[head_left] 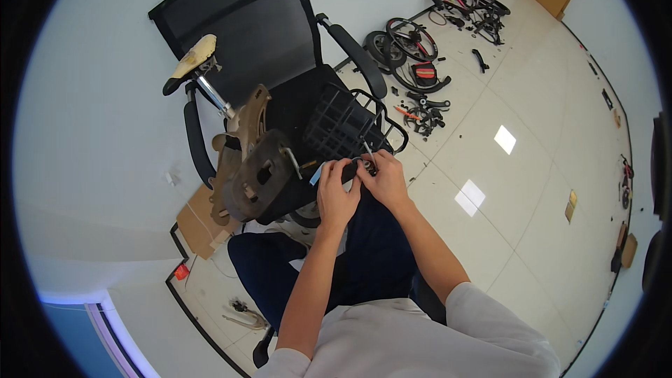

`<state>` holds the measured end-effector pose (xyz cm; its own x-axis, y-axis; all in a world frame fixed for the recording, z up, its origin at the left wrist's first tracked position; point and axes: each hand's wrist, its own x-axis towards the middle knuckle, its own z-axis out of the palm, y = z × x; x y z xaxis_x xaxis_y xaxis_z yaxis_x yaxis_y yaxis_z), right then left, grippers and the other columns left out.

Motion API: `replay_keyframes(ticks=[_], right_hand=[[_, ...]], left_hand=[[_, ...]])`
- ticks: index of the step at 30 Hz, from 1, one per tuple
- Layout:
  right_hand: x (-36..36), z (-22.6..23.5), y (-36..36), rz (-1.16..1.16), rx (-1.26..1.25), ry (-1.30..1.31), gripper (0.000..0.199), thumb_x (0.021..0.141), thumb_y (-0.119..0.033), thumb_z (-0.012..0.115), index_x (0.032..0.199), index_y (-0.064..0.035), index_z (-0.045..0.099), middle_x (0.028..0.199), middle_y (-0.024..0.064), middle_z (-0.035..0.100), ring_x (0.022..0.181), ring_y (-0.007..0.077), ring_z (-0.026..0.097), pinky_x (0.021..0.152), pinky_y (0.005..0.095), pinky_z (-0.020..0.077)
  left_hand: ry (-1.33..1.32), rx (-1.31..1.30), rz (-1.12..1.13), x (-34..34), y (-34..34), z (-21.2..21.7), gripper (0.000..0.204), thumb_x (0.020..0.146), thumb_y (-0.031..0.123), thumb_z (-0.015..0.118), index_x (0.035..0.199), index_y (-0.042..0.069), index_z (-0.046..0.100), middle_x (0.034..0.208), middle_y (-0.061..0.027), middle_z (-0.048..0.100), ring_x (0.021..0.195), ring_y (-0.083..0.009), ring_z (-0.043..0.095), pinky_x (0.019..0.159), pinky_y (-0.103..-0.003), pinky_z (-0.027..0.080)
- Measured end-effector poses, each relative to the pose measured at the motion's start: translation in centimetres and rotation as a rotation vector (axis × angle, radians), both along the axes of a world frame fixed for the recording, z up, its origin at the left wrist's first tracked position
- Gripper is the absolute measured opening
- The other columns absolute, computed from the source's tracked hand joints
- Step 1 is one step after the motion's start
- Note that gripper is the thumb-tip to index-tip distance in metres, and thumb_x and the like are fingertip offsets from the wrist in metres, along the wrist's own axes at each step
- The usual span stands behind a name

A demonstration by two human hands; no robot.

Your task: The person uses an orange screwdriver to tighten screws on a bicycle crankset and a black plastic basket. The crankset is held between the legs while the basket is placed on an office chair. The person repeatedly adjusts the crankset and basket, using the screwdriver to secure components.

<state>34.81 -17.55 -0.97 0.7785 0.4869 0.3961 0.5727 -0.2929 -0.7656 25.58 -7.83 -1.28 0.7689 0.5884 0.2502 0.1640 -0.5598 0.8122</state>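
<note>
My left hand (338, 194) and my right hand (385, 182) meet at the front edge of the black office chair's seat, fingers closed. Between their fingertips is a small dark part with a round metallic bit (369, 166), mostly hidden. A thin silvery rod (368, 148) rises beside my right fingers. Just beyond them, a black wire basket (336, 126) lies tilted on the seat. Left of my hands stands a worn brown folding-bike frame (260, 175) with a yellowed, torn saddle (194, 57) on a silver post. A small blue piece (316, 173) shows beside my left hand.
The chair's mesh back (241, 21) and right armrest (357, 61) rise beyond the basket. On the tiled floor lie wheels (413, 40), a red-and-black bag (424, 73), several crank parts (425, 115) and a heap of bike parts (479, 10). Cardboard (199, 220) leans at left.
</note>
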Motion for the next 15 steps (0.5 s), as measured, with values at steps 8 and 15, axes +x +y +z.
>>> replay_keyframes(ticks=[8,15], right_hand=[[0.5,-0.6,-0.3,0.046,-0.091,0.045,0.018,0.086,-0.014,0.064,0.093,0.0029,0.062,0.084,0.0200,0.063,0.074,0.0378,0.063,0.064,0.0436,0.0513],[1.4,-0.1,-1.2,0.090,-0.149,0.035,0.019,0.089,-0.014,0.061,0.094,0.0041,0.061,0.085,0.0212,0.063,0.076,0.0409,0.062,0.067,0.0455,0.0502]], left_hand=[[-0.137,-0.358,0.177,2.7,-1.2,-0.8,0.021,0.083,0.010,0.070,0.098,0.004,0.056,0.075,-0.0086,0.061,0.070,-0.0223,0.063,0.067,-0.033,0.049],[-0.074,-0.453,0.152,3.0,-1.0,-1.6,0.026,0.082,0.008,0.070,0.092,0.005,0.046,0.074,-0.0055,0.059,0.067,-0.0165,0.060,0.063,-0.031,0.046]])
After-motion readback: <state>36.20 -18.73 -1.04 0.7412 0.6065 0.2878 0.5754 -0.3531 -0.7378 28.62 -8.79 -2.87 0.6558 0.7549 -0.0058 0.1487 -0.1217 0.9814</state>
